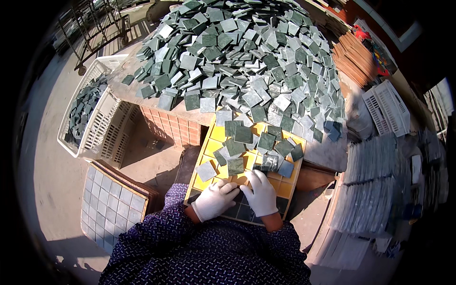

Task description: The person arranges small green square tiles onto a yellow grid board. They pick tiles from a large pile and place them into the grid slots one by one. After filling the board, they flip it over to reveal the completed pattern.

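Observation:
My left hand (214, 201), in a white glove, is closed with its bent fingertips at the edge of a dark square stone tile. Across from it, my gloved right hand (261, 194) has its thumb and fingers closed on the same tile, which the gloves largely hide. Both rest low over a yellow gridded tray (212, 146) with a wooden rim. Dark tiles (247, 212) fill the tray's near rows, under and beside my wrists. Just beyond my fingers, loose green-grey tiles (235, 166) lie scattered and overlapping on the tray; a paler tile (206, 171) sits near its left side.
A large heap of green tiles (223, 40) covers the table beyond the tray. At left stand a white plastic crate (102, 128) of tile pieces and a stack of tiled panels (111, 194). Stacked sheets (365, 185) and another white crate (387, 107) are at right.

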Motion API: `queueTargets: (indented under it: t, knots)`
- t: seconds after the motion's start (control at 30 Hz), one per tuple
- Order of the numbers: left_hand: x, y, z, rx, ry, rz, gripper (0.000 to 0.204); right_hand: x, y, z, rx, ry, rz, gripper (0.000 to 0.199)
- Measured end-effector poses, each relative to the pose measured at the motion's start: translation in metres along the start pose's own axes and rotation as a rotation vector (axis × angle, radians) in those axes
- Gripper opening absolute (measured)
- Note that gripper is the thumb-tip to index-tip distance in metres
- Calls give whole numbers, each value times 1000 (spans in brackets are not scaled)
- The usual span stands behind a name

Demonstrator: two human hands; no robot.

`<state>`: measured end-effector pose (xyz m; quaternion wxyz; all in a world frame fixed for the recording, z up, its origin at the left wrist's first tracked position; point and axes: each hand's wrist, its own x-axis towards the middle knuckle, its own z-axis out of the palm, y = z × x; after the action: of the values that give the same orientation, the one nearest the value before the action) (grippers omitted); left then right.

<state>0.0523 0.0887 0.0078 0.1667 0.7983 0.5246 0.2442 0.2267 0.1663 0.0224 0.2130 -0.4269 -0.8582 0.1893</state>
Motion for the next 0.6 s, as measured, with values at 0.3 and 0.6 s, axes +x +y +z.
queueTargets:
  t: [0.3, 0.6]
  knots:
    - [-14, -31, -38, 201, 203, -575, 73, 51, 13, 9, -33, -174, -110, 51]
    - [-28, -68, -52, 39, 124, -365, 59, 12, -39, 25, 46, -290, 59, 57]
